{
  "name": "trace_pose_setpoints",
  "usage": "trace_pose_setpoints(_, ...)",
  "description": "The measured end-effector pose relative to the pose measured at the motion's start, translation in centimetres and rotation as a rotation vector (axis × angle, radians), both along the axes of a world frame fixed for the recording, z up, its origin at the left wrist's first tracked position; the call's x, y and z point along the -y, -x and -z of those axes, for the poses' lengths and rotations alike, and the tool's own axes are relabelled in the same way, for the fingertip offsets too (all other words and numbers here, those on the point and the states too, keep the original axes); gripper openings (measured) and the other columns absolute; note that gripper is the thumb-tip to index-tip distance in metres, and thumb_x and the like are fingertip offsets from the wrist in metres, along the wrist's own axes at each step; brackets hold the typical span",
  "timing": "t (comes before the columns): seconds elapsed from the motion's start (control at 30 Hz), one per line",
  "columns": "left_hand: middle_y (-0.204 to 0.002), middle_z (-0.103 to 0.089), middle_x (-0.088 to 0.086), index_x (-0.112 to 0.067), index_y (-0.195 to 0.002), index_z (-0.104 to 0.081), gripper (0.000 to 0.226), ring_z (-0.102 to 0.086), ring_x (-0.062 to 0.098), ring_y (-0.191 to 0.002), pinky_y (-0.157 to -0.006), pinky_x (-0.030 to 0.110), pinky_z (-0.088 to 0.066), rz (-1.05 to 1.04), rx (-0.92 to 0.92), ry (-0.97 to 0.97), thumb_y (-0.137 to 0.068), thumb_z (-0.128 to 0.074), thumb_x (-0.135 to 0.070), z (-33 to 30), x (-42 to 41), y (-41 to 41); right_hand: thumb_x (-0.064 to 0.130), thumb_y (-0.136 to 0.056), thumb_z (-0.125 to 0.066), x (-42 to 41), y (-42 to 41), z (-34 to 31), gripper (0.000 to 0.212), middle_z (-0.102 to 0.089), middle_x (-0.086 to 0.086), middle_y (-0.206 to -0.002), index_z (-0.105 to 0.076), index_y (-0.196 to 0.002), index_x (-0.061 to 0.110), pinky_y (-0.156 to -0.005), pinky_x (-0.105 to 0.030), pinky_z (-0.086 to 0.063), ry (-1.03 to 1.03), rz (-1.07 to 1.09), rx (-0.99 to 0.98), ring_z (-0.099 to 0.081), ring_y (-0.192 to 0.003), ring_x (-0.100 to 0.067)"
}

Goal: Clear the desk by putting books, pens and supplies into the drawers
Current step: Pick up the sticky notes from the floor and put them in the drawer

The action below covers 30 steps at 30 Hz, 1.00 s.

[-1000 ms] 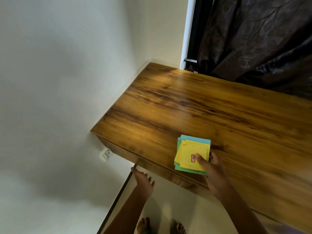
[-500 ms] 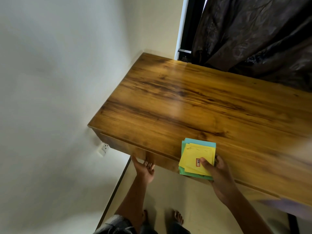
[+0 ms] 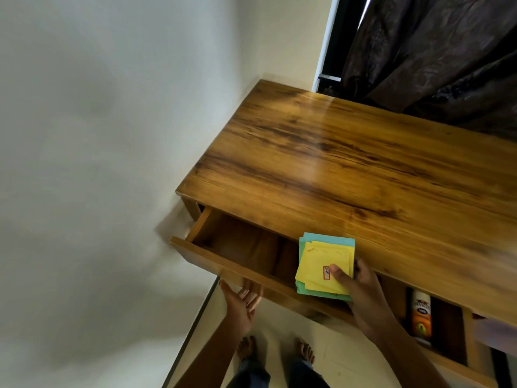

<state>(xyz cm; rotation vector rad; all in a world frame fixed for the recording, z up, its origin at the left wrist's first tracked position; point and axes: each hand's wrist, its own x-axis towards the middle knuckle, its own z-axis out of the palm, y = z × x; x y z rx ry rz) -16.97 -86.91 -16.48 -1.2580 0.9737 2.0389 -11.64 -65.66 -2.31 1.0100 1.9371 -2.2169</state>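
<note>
Under the desk's (image 3: pixel 349 163) near edge the left drawer (image 3: pixel 246 247) stands pulled out, its wooden floor showing bare at the left part. The left hand (image 3: pixel 242 299) is under the drawer front, palm up, fingers fairly straight and touching the underside of the front board; whether they hook onto a lip I cannot tell from where I stand.

The right hand (image 3: pixel 355 284) holds a stack of paper squares (image 3: pixel 324 266), yellow sheets on top of green and blue ones, with a small red mark on the top sheet. The thumb presses on top near that mark and the fingers curl underneath, so the stack is pinched at its right corner. The stack hangs half over the open drawer and half over the desk's front edge, tilted a little, not lying flat on either.

Further right, a second drawer (image 3: pixel 447 326) is also open, and a bottle (image 3: pixel 421 317) with an orange label and white top lies in it on its side. Its label text is too blurred to read.

The desk top is glossy brown wood with dark grain. It sits in a corner, a pale wall (image 3: pixel 98 135) to the left and a dark curtain (image 3: pixel 433 51) behind. Below, bare feet (image 3: pixel 275 352) stand on a light floor (image 3: pixel 349 368).
</note>
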Motion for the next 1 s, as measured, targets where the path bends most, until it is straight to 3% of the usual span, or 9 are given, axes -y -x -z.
trace_pose_setpoints(0.07, -0.145, -0.041, 0.016, -0.011, -0.144, -0.035, 0.076, -0.039, 0.035, -0.133, -0.109, 0.043, -0.027, 0.002, -0.061, 0.247, -0.093, -0.014, -0.064, -1.2, 0.7, -0.7, 0.014, -0.084, -0.064, 0.8, 0.3, 0.0, 0.043, -0.066, -0.007, -0.114, -0.05, -0.125, 0.015, -0.083, -0.042, -0.054, 0.012, -0.024, 0.013, -0.065, -0.1, -0.022)
trace_pose_setpoints(0.13, -0.145, -0.038, 0.021, -0.005, -0.143, -0.033, 0.063, -0.039, 0.038, -0.132, -0.107, 0.046, -0.032, -0.11, -0.163, 0.672, -0.1, -0.021, -0.049, -3.5, 1.2, -0.7, 0.012, -0.085, -0.063, 1.6, 0.6, 0.0, 0.041, -0.066, -0.008, -0.113, -0.05, -0.124, 0.014, -0.081, -0.04, -0.055, 0.025, -0.049, 0.022, -0.065, -0.099, -0.022)
trace_pose_setpoints(0.27, -0.131, -0.051, 0.021, -0.001, -0.129, -0.048, 0.059, -0.049, 0.037, -0.12, -0.098, 0.039, -0.034, -0.171, -0.634, 1.35, -0.086, -0.04, -0.04, -9.3, 2.1, -0.1, 0.011, -0.085, -0.063, 3.0, 0.8, -0.1, 0.033, -0.067, -0.005, -0.108, -0.053, -0.116, 0.018, -0.08, -0.039, -0.055, 0.045, -0.098, 0.045, -0.066, -0.097, -0.022)
trace_pose_setpoints(0.37, -0.127, -0.053, 0.008, -0.005, -0.122, -0.053, 0.047, -0.046, 0.021, -0.122, -0.104, 0.028, -0.025, -0.044, -0.963, 1.589, -0.081, -0.051, -0.028, -10.8, 2.1, -0.2, 0.01, -0.084, -0.064, 3.8, 0.6, 0.0, 0.027, -0.068, -0.006, -0.104, -0.055, -0.108, 0.021, -0.084, -0.043, -0.054, 0.064, -0.13, 0.067, -0.066, -0.096, -0.023)
trace_pose_setpoints(0.47, -0.116, -0.056, -0.007, -0.018, -0.123, -0.051, 0.035, -0.055, 0.007, -0.107, -0.091, 0.019, -0.04, 0.303, -1.078, 1.245, -0.088, -0.055, -0.023, -12.1, 1.3, -0.1, 0.008, -0.085, -0.062, 4.4, 0.3, 0.3, 0.028, -0.068, -0.007, -0.103, -0.055, -0.11, 0.017, -0.081, -0.042, -0.055, 0.138, -0.132, 0.07, -0.066, -0.095, -0.025)
trace_pose_setpoints(0.57, -0.108, -0.062, -0.006, -0.022, -0.126, -0.047, 0.034, -0.063, 0.003, -0.09, -0.073, 0.02, -0.054, 0.846, -0.799, 0.563, -0.094, -0.054, -0.029, -13.1, -0.1, 0.3, 0.006, -0.086, -0.06, 5.1, 0.1, 0.8, 0.026, -0.068, -0.01, -0.104, -0.055, -0.11, 0.014, -0.076, -0.039, -0.056, 0.273, -0.102, 0.093, -0.066, -0.096, -0.026)
trace_pose_setpoints(0.63, -0.11, -0.065, -0.002, -0.02, -0.124, -0.046, 0.037, -0.066, 0.006, -0.089, -0.073, 0.022, -0.057, 0.969, -0.682, 0.359, -0.091, -0.059, -0.03, -12.9, -0.9, 0.7, 0.004, -0.087, -0.057, 5.6, 0.2, 1.4, 0.025, -0.068, -0.011, -0.105, -0.054, -0.11, 0.013, -0.072, -0.037, -0.057, 0.328, -0.076, 0.098, -0.066, -0.095, -0.025)
trace_pose_setpoints(0.8, -0.119, -0.063, 0.013, -0.006, -0.127, -0.047, 0.05, -0.065, 0.024, -0.102, -0.084, 0.038, -0.056, 0.942, -0.652, 0.44, -0.083, -0.069, -0.01, -11.0, -1.5, 2.9, -0.005, -0.09, -0.048, 6.3, 1.0, 2.7, 0.026, -0.065, -0.008, -0.104, -0.054, -0.108, 0.012, -0.078, -0.037, -0.052, 0.357, -0.037, 0.138, -0.062, -0.095, -0.023)
trace_pose_setpoints(1.0, -0.12, -0.064, 0.012, -0.006, -0.123, -0.054, 0.042, -0.064, 0.022, -0.104, -0.081, 0.031, -0.054, 1.033, -0.643, 0.557, -0.084, -0.067, -0.009, -9.6, -1.7, 5.3, -0.007, -0.089, -0.048, 7.1, 3.6, 4.6, 0.046, -0.058, -0.013, -0.125, -0.045, -0.131, 0.01, -0.093, -0.043, -0.048, 0.181, -0.14, 0.297, -0.056, -0.112, -0.027)
